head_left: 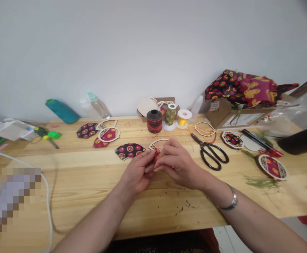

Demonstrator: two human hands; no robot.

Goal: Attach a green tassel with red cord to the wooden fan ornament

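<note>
Both hands meet over the middle of the table, close together. Between their fingertips is a small bundle of red thread (156,154). My left hand (140,168) pinches it from the left side. My right hand (176,162), with a silver bracelet (234,199) on its wrist, has its fingers closed on the thread from the right. Just behind the hands lies a fan-shaped wooden frame (159,142), partly hidden by them. Left of it is a fan-shaped piece of black patterned fabric (129,151). Black-handled scissors (209,153) lie to the right of my right hand.
Behind stand a red thread spool (154,121), a green spool (170,116) and a yellow spool (184,118). A cardboard box (222,114) with fabric is back right. Finished round ornaments (272,167) lie right. A teal thread cone (62,111) lies left; a white cable (47,196) crosses the left side.
</note>
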